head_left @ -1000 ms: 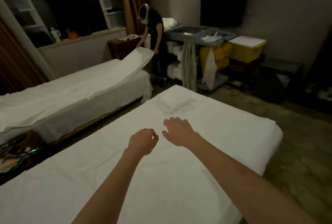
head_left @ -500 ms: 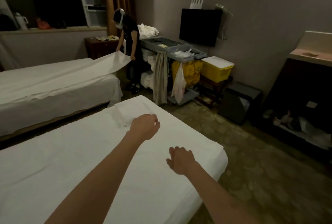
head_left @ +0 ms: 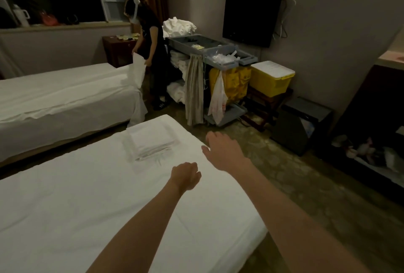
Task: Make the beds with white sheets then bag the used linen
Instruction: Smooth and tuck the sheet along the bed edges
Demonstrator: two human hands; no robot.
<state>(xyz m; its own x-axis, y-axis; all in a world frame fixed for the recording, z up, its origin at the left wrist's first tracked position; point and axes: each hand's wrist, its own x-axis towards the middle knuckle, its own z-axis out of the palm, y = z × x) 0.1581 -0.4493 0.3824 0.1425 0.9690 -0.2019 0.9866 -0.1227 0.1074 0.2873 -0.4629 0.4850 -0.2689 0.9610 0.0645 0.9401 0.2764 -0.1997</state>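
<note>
Far bed: seen at the left, covered in a white sheet with soft creases; its long axis runs from the left edge toward the middle of the room, and its left part is cut off by the frame.
Other person: stands at the far bed's right end in dark clothes, a white sheet corner held in both hands and hanging down.
Near bed: a smooth white sheet is spread flat on it; the long axis runs from lower left to upper right, and the lower left end is out of frame.
Folded linen: a flat white rectangular stack lies on the near bed close to its far end, its long axis roughly along the bed.
Left hand: seen over the sheet near the bed's right edge, fingers loosely curled, nothing held; contact with the sheet cannot be told.
Right hand: fingers are spread apart and straight, over the bed's right edge, nothing held.
Housekeeping cart: grey plastic, with a yellow bag, stacked white linen and a hanging beige cloth; the shelf contents are dim.
Yellow bin: boxy, white-lidded, beside the cart.
</note>
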